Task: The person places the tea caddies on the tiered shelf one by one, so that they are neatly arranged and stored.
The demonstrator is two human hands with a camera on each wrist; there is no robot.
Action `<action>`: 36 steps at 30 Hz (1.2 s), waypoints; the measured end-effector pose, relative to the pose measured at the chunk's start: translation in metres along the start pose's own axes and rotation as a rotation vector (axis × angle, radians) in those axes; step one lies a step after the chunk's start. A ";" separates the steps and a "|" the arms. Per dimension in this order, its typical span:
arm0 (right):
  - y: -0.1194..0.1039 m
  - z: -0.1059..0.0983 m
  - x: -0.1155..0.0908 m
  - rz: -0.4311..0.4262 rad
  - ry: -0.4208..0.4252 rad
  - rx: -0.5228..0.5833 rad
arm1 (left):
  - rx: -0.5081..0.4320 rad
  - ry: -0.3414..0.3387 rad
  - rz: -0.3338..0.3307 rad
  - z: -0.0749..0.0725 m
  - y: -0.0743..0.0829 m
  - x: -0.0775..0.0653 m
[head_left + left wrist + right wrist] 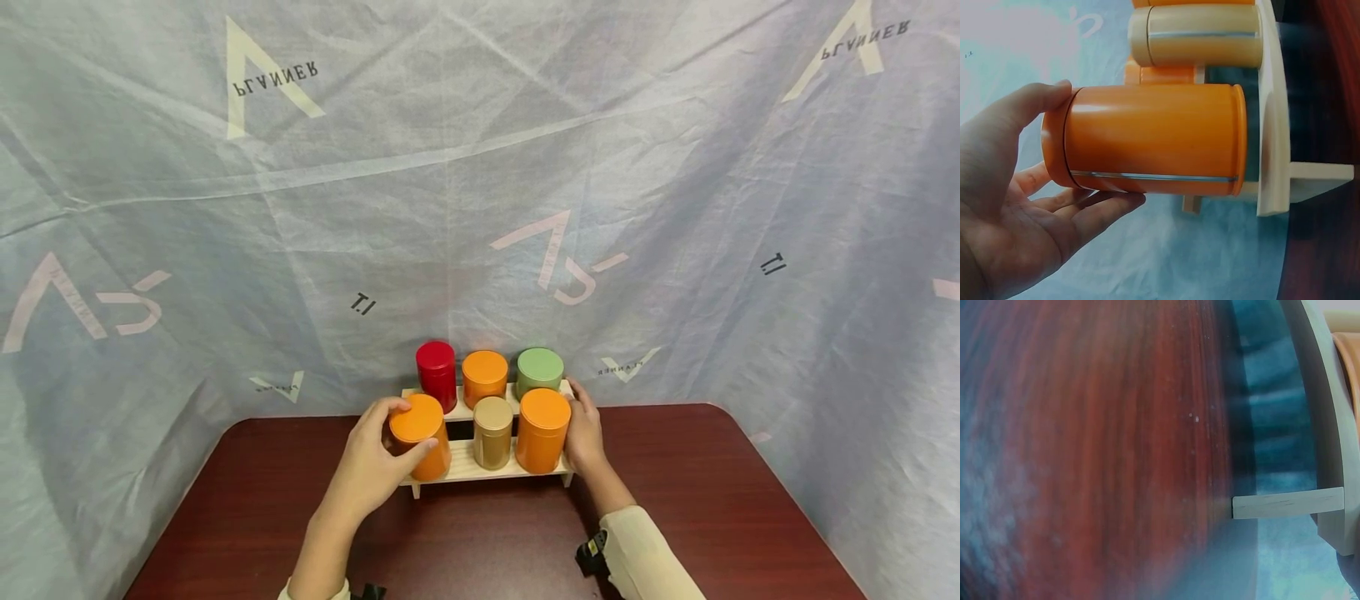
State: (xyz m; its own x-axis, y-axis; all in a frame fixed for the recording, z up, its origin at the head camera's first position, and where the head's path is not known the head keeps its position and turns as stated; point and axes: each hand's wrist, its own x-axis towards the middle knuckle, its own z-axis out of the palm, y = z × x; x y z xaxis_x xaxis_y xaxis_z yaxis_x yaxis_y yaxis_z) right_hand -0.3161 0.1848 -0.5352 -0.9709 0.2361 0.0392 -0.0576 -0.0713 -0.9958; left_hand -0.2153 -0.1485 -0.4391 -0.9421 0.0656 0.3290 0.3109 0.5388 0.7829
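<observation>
My left hand [372,460] grips an orange canister [427,450] at the left end of the front step of a wooden two-step rack [459,467]. Thumb and fingers lie on either side of its lid; a narrow gap shows between the canister [1154,140] and the rack [1274,125] in the left wrist view. At the rack's right end, my right hand [585,429] holds its side, partly hidden by another orange canister [543,433]. Between the two front orange canisters stands a gold canister [492,435].
On the rear step stand a red canister [437,375], a shorter orange canister [484,377] and a green canister [540,373]. The rack is on a dark red-brown table [300,500]. A grey printed cloth [450,208] hangs behind and along the sides.
</observation>
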 end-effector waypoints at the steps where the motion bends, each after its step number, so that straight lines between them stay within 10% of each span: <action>1: 0.000 0.000 0.000 0.003 0.000 0.000 | -0.004 -0.003 -0.002 0.002 0.000 0.000; 36: 0.000 -0.001 0.003 0.015 0.008 -0.006 | 0.041 -0.011 0.024 0.035 -0.006 0.000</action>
State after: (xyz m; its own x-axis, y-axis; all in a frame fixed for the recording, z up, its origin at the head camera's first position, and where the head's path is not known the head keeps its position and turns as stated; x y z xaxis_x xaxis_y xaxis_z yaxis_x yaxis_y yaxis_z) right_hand -0.3191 0.1863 -0.5354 -0.9698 0.2429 0.0233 -0.0413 -0.0693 -0.9967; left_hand -0.2215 -0.1224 -0.4628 -0.9359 0.0881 0.3410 0.3279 0.5710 0.7526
